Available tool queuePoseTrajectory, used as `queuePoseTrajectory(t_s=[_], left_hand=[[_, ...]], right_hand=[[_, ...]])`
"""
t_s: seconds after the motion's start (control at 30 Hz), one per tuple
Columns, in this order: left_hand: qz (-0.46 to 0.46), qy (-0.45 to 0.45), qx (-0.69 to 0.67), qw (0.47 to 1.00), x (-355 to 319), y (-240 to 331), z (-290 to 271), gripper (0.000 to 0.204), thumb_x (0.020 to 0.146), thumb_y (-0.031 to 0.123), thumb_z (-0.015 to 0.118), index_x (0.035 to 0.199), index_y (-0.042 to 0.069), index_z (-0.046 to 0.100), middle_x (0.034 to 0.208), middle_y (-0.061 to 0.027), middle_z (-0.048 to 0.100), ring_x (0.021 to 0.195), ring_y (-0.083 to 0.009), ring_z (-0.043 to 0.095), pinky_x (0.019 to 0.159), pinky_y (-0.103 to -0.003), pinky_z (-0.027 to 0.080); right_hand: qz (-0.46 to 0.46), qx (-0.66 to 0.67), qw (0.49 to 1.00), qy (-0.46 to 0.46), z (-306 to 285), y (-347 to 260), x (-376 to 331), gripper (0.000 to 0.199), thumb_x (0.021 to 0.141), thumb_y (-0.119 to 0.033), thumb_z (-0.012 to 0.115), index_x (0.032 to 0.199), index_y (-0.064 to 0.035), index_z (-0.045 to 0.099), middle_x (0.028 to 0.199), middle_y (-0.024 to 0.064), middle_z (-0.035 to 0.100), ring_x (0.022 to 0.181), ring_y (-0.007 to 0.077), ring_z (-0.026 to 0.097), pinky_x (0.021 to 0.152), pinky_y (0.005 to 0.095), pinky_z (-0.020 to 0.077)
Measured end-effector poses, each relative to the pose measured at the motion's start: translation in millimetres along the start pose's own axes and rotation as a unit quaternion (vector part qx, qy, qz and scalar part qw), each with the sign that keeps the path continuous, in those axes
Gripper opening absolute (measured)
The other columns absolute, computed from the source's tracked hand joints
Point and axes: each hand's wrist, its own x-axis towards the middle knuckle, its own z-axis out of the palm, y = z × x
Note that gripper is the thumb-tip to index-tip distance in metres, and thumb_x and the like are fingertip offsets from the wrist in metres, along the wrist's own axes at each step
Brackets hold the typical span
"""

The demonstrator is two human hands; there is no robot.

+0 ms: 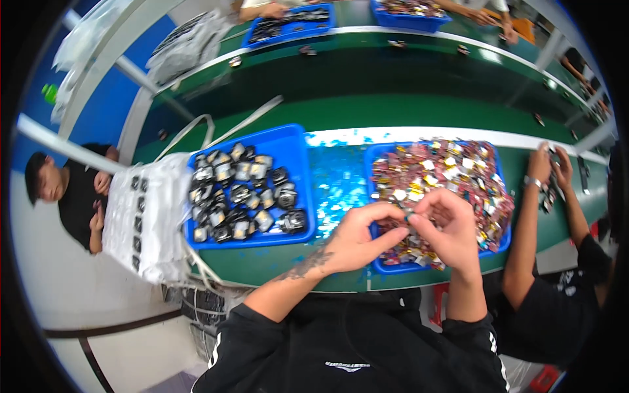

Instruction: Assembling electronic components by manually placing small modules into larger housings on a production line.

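My left hand [364, 240] and my right hand [449, 229] meet above the near part of a blue tray [419, 267] heaped with small shiny pink, gold and silver pieces [452, 170]. Thumbs and fingertips of both are pinched together around something tiny and dark, too small to name. To the left, a second blue tray [303, 177] holds many black square parts [241, 194] with pale metallic tops, lying loose in it. Neither hand touches that tray.
Between the trays the green table [341, 278] carries glittering blue scraps. White foam sheets [141, 223] with black parts stand at its left end, straps hanging off. Co-worker's hands [550, 167] work close on the right. Beyond a dark green conveyor [367, 75], others work at blue trays.
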Motion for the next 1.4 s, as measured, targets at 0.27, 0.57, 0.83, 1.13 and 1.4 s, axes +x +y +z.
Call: queuePoseTrajectory(t_s=[0.27, 0.57, 0.83, 1.13, 1.4], left_hand=[[0.103, 0.130, 0.220, 0.961, -23.3, -1.3, -9.3, 0.008, 0.082, 0.005, 0.071, 0.087, -0.001, 0.069, 0.082, -0.0121, 0.069, 0.076, -0.0260, 0.067, 0.071, -0.034, 0.051], [-0.041, 0.169, 0.099, 0.980, -40.5, -9.6, -28.2, 0.014, 0.089, 0.006, 0.068, 0.098, -0.004, 0.070, 0.088, -0.0100, 0.072, 0.082, -0.0131, 0.068, 0.073, -0.026, 0.053], [-0.090, 0.197, -0.095, 0.972, -49.9, -23.7, -39.1, 0.017, 0.091, 0.010, 0.066, 0.099, -0.004, 0.069, 0.089, -0.0091, 0.072, 0.080, -0.0109, 0.068, 0.068, -0.024, 0.054], [-0.091, 0.187, -0.271, 0.940, -56.1, -25.5, -54.3, 0.019, 0.095, 0.011, 0.062, 0.103, -0.005, 0.067, 0.090, -0.0118, 0.071, 0.076, -0.0145, 0.069, 0.067, -0.027, 0.059], [-0.145, 0.022, -0.287, 0.947, -54.8, -9.7, -62.5, 0.019, 0.096, 0.009, 0.060, 0.106, -0.006, 0.067, 0.094, -0.0115, 0.071, 0.082, -0.0145, 0.069, 0.073, -0.026, 0.057]], right_hand=[[-0.019, -0.102, 0.994, 0.021, 33.2, 7.0, -1.4, 0.011, 0.083, 0.006, 0.068, 0.090, 0.0022, 0.061, 0.082, 0.0046, 0.065, 0.073, 0.0077, 0.061, 0.066, 0.0217, 0.0489], [-0.205, -0.324, 0.923, 0.030, 74.5, 12.4, 15.0, 0.017, 0.078, 0.009, 0.064, 0.087, -0.0013, 0.055, 0.081, 0.0128, 0.057, 0.073, 0.0307, 0.060, 0.060, 0.0369, 0.0467], [-0.180, -0.309, 0.934, -0.005, 82.3, 23.9, 12.8, 0.018, 0.079, 0.010, 0.064, 0.088, -0.0007, 0.054, 0.081, 0.0139, 0.058, 0.070, 0.0301, 0.059, 0.060, 0.0369, 0.0466], [-0.169, -0.304, 0.937, -0.039, 79.9, 16.8, 25.0, 0.026, 0.082, 0.006, 0.063, 0.107, -0.0007, 0.065, 0.103, 0.0160, 0.064, 0.096, 0.0300, 0.064, 0.074, 0.0345, 0.0516], [0.012, 0.142, 0.984, -0.103, 79.0, 27.3, 12.6, 0.011, 0.087, 0.010, 0.059, 0.096, 0.0043, 0.057, 0.099, 0.0109, 0.058, 0.085, 0.0131, 0.062, 0.071, 0.0242, 0.0520]])
